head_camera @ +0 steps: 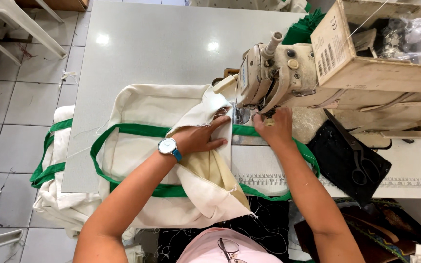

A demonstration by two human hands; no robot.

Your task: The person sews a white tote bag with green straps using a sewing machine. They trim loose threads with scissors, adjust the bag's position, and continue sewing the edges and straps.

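Right at the needle, both hands were down on the cream fabric bag with green trim, spread across the white table. The left hand lay open and flat, pressing a folded flap. The right hand pinched the green strap by the sewing machine. Black scissors rested on dark cloth, well apart.

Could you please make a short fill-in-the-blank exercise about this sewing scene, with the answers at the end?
1. The left hand lies flat on the cream fabric bag with ____ trim.
2. The left wrist wears a white-faced watch with a ____ strap.
3. The right hand rests by the needle of the old beige ____ machine.
4. Black metal ____ lie on a dark cloth.

Answers: green; blue; sewing; scissors
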